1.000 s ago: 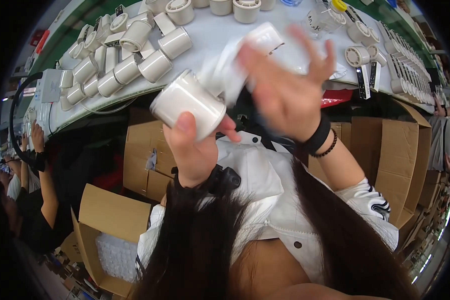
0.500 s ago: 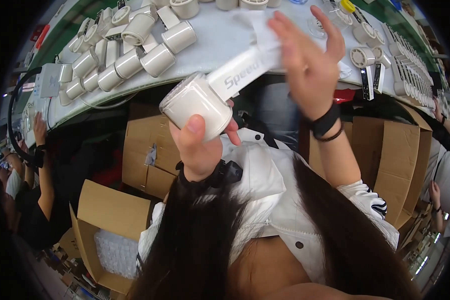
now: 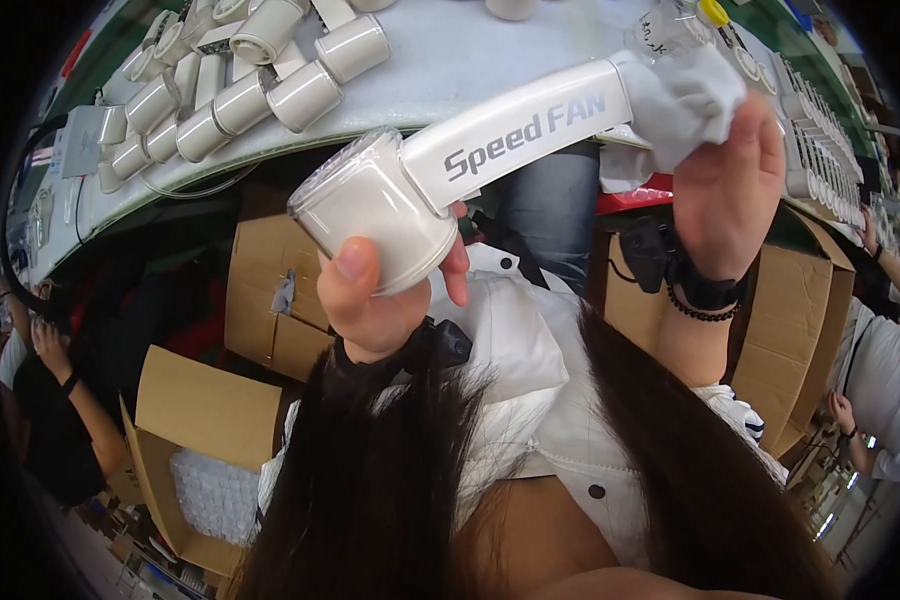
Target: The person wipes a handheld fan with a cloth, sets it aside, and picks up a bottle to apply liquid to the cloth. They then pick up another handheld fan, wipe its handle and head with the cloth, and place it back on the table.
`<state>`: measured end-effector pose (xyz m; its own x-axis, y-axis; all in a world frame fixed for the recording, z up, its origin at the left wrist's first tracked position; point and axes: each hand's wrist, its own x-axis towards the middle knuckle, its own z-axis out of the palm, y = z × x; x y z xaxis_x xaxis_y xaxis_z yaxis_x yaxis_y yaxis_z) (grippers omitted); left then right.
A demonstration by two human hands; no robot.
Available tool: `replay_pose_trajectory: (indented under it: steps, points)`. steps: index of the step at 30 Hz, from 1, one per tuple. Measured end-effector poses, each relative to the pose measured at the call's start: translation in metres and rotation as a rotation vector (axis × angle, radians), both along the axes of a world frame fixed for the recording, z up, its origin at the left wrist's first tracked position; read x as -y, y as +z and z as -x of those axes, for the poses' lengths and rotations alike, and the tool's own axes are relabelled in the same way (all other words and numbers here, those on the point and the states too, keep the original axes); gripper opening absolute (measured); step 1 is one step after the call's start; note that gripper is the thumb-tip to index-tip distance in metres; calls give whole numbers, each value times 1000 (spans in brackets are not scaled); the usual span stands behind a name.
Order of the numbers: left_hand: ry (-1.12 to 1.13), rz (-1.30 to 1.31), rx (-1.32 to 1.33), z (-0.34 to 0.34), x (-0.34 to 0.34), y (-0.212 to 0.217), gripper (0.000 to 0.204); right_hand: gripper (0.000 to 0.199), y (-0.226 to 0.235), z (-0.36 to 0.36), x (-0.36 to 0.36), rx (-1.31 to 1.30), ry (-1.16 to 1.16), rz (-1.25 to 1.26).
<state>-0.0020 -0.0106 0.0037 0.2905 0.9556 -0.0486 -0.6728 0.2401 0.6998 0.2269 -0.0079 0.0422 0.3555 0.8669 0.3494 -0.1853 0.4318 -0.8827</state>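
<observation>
A white handheld fan (image 3: 518,125), with a thick cylindrical head and a long flat handle bearing grey lettering, slants up to the right in front of me. My left hand (image 3: 375,310) is closed round the lower side of its head, the thumb pressed on the glossy wall. At the far tip of the handle bunches a white cloth (image 3: 685,100). My right hand (image 3: 735,190) grips this cloth by its right side, fingers bent into it. The cloth hides the handle's end.
More white fans (image 3: 305,95) lie piled on the white table (image 3: 440,60) at the left. A clear bottle with a yellow cap (image 3: 713,12) stands at the back right. Open cardboard boxes (image 3: 210,400) flank me, one holding bubble wrap (image 3: 215,497). Other people work on both sides.
My right hand, blurred before, has moved right and down with the cloth, sliding to the handle's tip. More of the lettering shows. The fan has shifted slightly left in my left hand.
</observation>
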Motion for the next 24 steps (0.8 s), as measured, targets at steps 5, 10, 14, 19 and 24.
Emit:
replay_pose_trajectory:
  steps: [5,10,14,19,24]
  points:
    - [1,-103,-61,5,-2,-10,78,16,-7,34,-19,508,146,-67]
    - [199,-362,-379,34,-14,17,77,12,-15,34,-26,483,-84,226]
    - [614,-588,-1071,103,-73,10,72,11,27,42,-14,1111,174,129]
    - [1080,-454,-1688,200,-137,22,64,10,89,85,-7,1151,422,-189]
    - [1228,-522,-1773,269,-190,-19,60,11,100,94,-35,1294,380,-338]
